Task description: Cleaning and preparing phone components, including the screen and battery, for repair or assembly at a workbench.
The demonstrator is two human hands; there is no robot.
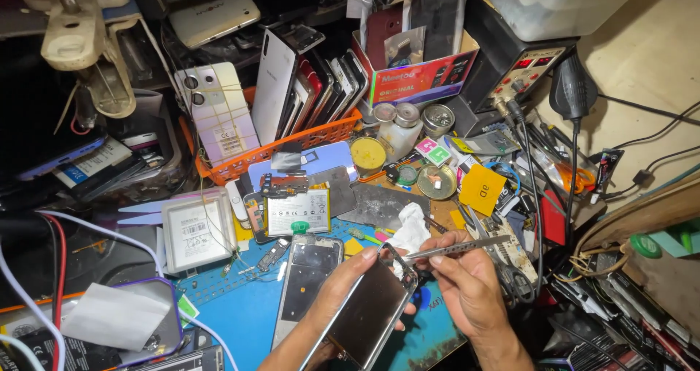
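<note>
Two hands are seen low over a crowded counter (219,298), which is covered by a blue mat. The left hand (339,291) is closed around a phone panel (368,316), which is held tilted with its dark glossy face up, the thumb lying on its upper edge. The right hand (467,283) is closed on metal tweezers (459,248), which are pinched between thumb and fingers; their tip is pointed at the top corner of the panel. Just left of the left hand an opened phone frame (306,280) is laid flat on the mat. Above it a phone battery (297,212) is placed, and a white crumpled tissue (410,229) is found just above the right hand. Farther up, an orange basket (292,146) is packed with upright phones.
</note>
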